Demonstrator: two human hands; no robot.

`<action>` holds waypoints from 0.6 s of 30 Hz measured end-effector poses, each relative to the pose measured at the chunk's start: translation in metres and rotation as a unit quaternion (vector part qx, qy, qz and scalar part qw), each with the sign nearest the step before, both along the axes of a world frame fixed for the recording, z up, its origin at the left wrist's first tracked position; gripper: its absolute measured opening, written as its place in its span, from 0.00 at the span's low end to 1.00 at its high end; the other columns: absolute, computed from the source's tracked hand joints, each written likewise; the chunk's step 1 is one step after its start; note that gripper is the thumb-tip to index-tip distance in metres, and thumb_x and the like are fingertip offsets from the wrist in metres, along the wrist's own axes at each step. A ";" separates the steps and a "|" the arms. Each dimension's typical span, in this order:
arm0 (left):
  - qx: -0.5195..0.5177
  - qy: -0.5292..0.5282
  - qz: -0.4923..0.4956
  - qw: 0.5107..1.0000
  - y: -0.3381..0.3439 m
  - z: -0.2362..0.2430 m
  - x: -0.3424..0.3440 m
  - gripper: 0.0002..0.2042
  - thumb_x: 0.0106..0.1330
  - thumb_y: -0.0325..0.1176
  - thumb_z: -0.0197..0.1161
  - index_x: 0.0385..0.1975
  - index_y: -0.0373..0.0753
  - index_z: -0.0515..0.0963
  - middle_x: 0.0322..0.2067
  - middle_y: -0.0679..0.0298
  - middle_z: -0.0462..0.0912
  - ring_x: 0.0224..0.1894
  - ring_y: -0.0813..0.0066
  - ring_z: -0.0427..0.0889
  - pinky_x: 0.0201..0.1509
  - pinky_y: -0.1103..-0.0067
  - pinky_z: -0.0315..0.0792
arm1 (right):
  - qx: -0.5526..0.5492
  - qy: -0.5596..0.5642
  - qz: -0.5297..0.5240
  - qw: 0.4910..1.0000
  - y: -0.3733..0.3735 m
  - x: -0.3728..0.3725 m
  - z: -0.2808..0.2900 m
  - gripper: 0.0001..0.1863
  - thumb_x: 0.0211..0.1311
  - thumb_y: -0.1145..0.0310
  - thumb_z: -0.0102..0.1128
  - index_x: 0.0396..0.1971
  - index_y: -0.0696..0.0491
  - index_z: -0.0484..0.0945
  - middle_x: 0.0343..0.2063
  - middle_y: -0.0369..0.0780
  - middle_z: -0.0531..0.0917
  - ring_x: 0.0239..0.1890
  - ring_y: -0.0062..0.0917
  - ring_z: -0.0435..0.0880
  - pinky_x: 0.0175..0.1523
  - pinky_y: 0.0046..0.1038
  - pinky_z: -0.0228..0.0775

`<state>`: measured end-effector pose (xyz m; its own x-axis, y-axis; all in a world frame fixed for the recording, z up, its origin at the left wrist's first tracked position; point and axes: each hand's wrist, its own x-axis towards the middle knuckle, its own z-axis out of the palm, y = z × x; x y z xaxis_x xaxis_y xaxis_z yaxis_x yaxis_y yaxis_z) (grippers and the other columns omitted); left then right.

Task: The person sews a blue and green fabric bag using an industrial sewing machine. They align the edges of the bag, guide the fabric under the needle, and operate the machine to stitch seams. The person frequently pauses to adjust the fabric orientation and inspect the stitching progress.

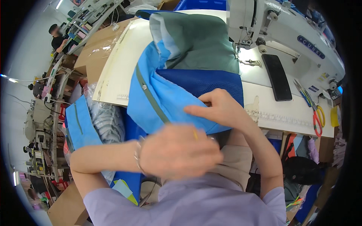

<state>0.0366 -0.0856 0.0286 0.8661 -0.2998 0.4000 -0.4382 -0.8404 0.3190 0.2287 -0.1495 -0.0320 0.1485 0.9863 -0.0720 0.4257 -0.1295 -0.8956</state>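
Observation:
A light-blue fabric piece (166, 100) with a dark green strip (151, 94) sewn along it drapes over the table's front edge. It joins grey-green fabric (200, 39) and navy mesh (211, 81), bunched beside the sewing machine's needle area (239, 52). My right hand (220, 109) grips the light-blue fabric near its lower right side, with the thumb on top and the other fingers bent. In front of my body, over the fabric's lower edge, is my left hand (179, 150). It is smeared by motion, and its fingers cannot be made out.
On the white sewing table (279, 109) lie a black phone (277, 77) and scissors with red and yellow handles (316, 113). The machine's arm (301, 41) stands at the right. Left are cardboard (100, 45), a plastic-wrapped bundle (107, 120) and another light-blue piece (83, 122). A person (58, 39) sits far left.

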 end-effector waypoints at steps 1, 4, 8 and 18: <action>-0.041 0.111 -0.027 0.993 -0.016 -0.009 -0.010 0.11 0.64 0.33 0.66 0.44 0.41 0.85 0.42 0.65 0.86 0.39 0.66 0.85 0.39 0.73 0.79 | 0.001 -0.005 0.033 0.999 0.006 -0.002 -0.007 0.21 0.57 0.54 0.68 0.29 0.61 0.86 0.15 0.47 0.79 0.20 0.39 0.80 0.32 0.36 0.72; -0.119 0.407 -0.063 0.904 -0.034 -0.053 -0.035 0.12 0.69 0.38 0.63 0.46 0.40 0.84 0.39 0.60 0.86 0.43 0.68 0.85 0.44 0.71 0.79 | 0.118 -0.043 0.079 0.989 -0.003 -0.018 -0.005 0.15 0.54 0.59 0.70 0.29 0.58 0.87 0.21 0.46 0.81 0.24 0.36 0.82 0.30 0.34 0.71; -0.341 0.387 0.061 0.855 0.008 -0.070 -0.028 0.12 0.70 0.35 0.61 0.49 0.38 0.83 0.43 0.62 0.85 0.44 0.71 0.84 0.45 0.74 0.79 | 0.413 -0.161 0.068 0.894 -0.054 -0.043 0.021 0.09 0.49 0.70 0.71 0.32 0.54 0.87 0.31 0.41 0.85 0.32 0.34 0.84 0.33 0.33 0.74; -0.366 0.251 0.467 0.765 0.239 -0.060 -0.052 0.15 0.71 0.29 0.59 0.55 0.34 0.80 0.50 0.61 0.84 0.48 0.76 0.83 0.48 0.77 0.79 | 0.371 -0.124 -0.020 0.920 -0.117 -0.095 -0.111 0.16 0.48 0.76 0.68 0.40 0.57 0.84 0.44 0.42 0.83 0.51 0.39 0.81 0.63 0.45 0.73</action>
